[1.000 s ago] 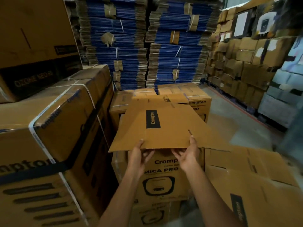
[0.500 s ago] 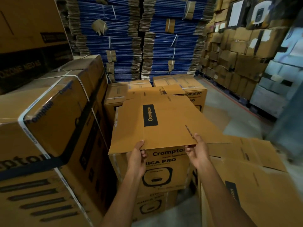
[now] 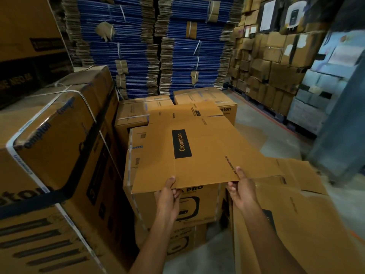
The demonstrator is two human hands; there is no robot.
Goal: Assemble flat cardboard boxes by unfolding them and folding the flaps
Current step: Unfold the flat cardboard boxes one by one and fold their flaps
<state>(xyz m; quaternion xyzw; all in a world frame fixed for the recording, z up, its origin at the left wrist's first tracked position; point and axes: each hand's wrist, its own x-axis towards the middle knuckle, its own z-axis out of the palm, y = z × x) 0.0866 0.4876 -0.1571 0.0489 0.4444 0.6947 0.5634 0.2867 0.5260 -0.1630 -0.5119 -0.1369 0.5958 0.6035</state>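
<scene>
In the middle of a crowded storeroom, a flat cardboard box [image 3: 199,155] lies on top of a sealed carton [image 3: 195,204] printed "PRO", its black "Crompton" label facing up and its near edge jutting past the carton toward the person. The left hand [image 3: 167,196] grips that near edge toward its left end, thumb on top and fingers curled beneath. The right hand [image 3: 243,191] pinches the same edge further right, thumb laid on the printed strip and fingers tucked under the board. Just beside the right arm sits a loose pile of flattened boxes [image 3: 312,230] (several flaps stick out at odd angles). To the left stands a big carton [image 3: 59,155] bound with white strapping, touching or nearly touching the sealed one; I cannot tell which. Behind, tall bundles of blue flat cartons [image 3: 126,46] rise beyond more sealed boxes, and brown cartons [image 3: 272,62] are stacked along the right side above the grey floor [image 3: 276,135].
</scene>
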